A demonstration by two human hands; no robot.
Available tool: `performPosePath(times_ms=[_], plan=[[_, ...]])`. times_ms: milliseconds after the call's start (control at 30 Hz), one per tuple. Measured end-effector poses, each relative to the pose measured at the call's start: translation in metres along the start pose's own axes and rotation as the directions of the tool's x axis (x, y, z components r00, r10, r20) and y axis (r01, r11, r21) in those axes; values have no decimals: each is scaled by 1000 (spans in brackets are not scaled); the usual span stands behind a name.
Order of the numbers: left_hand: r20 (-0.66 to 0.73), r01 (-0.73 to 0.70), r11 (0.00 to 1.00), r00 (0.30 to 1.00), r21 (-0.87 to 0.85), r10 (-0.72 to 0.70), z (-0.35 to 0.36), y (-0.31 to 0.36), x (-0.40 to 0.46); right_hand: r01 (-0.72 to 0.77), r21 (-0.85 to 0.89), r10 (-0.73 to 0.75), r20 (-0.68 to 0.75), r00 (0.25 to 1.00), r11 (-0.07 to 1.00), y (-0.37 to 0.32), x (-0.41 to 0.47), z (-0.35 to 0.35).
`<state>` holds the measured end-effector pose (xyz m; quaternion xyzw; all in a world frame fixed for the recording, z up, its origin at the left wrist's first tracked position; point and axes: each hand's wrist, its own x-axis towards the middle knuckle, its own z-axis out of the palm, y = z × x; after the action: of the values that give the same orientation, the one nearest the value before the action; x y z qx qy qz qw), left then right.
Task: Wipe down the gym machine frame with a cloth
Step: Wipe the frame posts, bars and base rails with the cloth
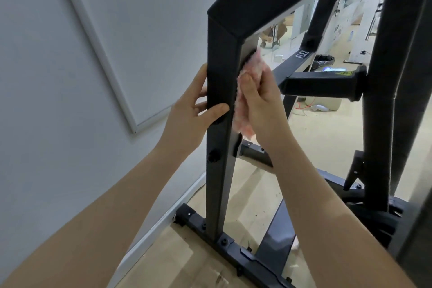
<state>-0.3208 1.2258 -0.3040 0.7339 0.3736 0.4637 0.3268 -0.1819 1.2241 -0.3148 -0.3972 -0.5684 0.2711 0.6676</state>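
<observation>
Head view: black gym machine frame (218,91) fills centre and right; its near upright post runs from a floor base bar (224,244) up to an angled top beam, which is cut off at the top edge; left hand (190,112) wraps the post from the left, thumb across the near face, fingers curled round the far side and mostly hidden; right hand (258,103) holds a pink cloth (243,98) bunched under curled fingers and pressed to the post's right face; the cloth's contact side is hidden by the hand and post; both forearms enter from the bottom edge; a black bolt knob (213,155) sits on the post just below the left hand; a crossbar (301,59) marked "FLEX" lies farther right; a stub bar (323,82) with a yellow warning sticker, too small to read, sticks out from the right upright; white wall (58,65) on the left; far room seen through the frame is blurred, items there hard to make out.
</observation>
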Motion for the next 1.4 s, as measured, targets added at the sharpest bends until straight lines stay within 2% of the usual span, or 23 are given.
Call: performPosePath(times_ms=[67, 133, 300, 433, 500, 567, 633, 700, 733, 767, 833, 900, 967, 1000, 1067, 1200, 1300, 1400], plan=[[9, 3, 1000, 1000, -8, -3, -1, -3, 1, 70, 66, -68, -22, 997, 995, -17, 15, 2], [10, -16, 1000, 1000, -7, 16, -1, -4, 1, 78, 86, -76, -26, 997, 993, -12, 12, 8], [21, -51, 999, 998, 2, 51, -1, -5, 3, -94, 24, 94, -21, 995, 995, 13, -12, 10], [24, -31, 1000, 999, 4, 31, -1, -3, 2, 29, 50, -25, -75, 997, 998, -20, 13, 6], [24, -33, 998, 999, 48, 32, -3, -1, 2, 35, 66, -29, -84, 996, 997, -18, 14, 7], [18, -43, 997, 999, 63, 42, -3, 0, 2, -11, -35, 5, -169, 986, 999, -5, -2, 5], [3, -51, 997, 999, 62, 51, 0, -1, 1, -32, -115, -8, -329, 944, 993, 17, -23, -3], [-27, -46, 998, 999, 41, 47, 5, -4, -1, -17, 74, 51, -493, 868, 997, 34, -39, -9], [-44, -26, 1000, 999, -17, 25, 7, -7, -3, -22, 177, 115, -531, 840, 984, 42, -44, -10], [-55, 0, 993, 998, -120, -7, 7, -11, -7, -47, 241, 168, -511, 843, 969, 46, -50, -8], [-55, 39, 941, 997, -337, -61, 4, -26, -18, -128, 261, 206, -297, 932, 957, 53, -55, 5], [-11, 77, 935, 996, -346, -86, 0, -46, -33, -145, 221, 174, -119, 978, 965, 50, -56, 26], [89, 115, 971, 991, -209, -99, 1, -64, -44, -114, 127, 130, -125, 984, 985, 51, -52, 34], [127, 126, 982, 986, -140, -108, 4, -71, -47, -51, 60, 59, -133, 989, 997, 56, -51, 35], [113, 137, 988, 985, -71, -128, 12, -76, -50, 1, -1, -1, -124, 992, 1000, 74, -56, 35], [58, 114, 993, 992, 12, -115, 17, -82, -45, -137, -37, 130, -151, 980, 990, 98, -79, 42], [23, 81, 993, 996, 81, -84, 21, -88, -45, -152, 13, 152, -173, 973, 988, 87, -72, 41], [22, 57, 996, 998, 73, -59, 21, -93, -44, -189, -34, 183, -139, 973, 981, 96, -70, 37]])
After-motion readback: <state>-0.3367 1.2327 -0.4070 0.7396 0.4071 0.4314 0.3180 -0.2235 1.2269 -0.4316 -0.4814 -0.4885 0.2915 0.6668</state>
